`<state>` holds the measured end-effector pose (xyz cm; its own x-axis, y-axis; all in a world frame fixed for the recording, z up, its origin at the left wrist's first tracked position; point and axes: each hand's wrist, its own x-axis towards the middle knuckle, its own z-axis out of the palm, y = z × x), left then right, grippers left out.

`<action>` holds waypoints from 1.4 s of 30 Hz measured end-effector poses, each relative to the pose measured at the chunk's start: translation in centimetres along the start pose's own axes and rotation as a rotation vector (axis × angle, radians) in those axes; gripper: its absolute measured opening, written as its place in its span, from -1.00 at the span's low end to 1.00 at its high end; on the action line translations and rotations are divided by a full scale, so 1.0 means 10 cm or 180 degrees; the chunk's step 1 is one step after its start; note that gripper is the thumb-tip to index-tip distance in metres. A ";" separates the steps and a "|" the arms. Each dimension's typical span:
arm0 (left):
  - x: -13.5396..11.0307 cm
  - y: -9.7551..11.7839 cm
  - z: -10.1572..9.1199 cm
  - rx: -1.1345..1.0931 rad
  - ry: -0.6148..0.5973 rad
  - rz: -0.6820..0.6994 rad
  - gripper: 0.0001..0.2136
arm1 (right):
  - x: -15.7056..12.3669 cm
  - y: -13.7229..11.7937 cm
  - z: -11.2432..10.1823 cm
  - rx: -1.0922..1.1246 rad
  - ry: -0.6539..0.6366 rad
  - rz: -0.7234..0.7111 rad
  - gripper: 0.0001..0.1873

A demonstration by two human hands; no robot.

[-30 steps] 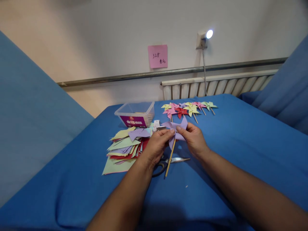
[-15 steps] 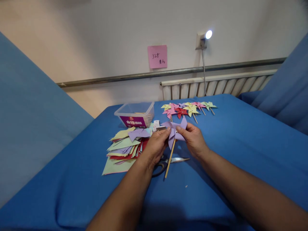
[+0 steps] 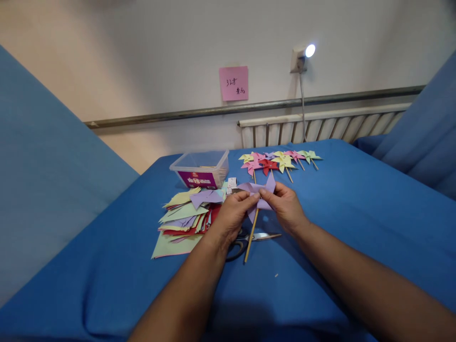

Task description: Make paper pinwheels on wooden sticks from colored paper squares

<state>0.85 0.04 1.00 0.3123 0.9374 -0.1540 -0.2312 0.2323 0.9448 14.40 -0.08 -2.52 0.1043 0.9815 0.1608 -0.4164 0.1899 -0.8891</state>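
Observation:
A purple paper pinwheel on a thin wooden stick is held up between my two hands. My left hand is closed on it, its thumb pressing near the centre. From the other side my right hand pinches it too, with the thumb close to the left one. The thumbs cover the pinwheel's centre. Below the pinwheel, scissors with dark handles lie on the blue cloth, partly hidden by my left hand and crossed by the stick.
Stacked coloured paper pieces lie to the left, with a clear plastic box behind them. A small white box stands beside it. Several finished pinwheels lie at the back of the blue-covered table. Blue curtains hang at both sides.
My left thumb has slid right onto the pinwheel's centre, meeting the right thumb and covering the pin that showed before. The pinwheel has stayed nearly in place.

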 end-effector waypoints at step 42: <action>0.23 0.07 -0.24 -0.1037 0.1375 0.0698 -0.77 | -0.09 0.07 0.17 -0.0689 -0.1151 0.1140 -0.68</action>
<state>-0.80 2.95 0.65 -0.1630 0.9775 -0.1336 -0.5410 0.0247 0.8406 12.48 -0.81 -2.60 -0.3425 0.9373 -0.0649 -0.1695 -0.1296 -0.9770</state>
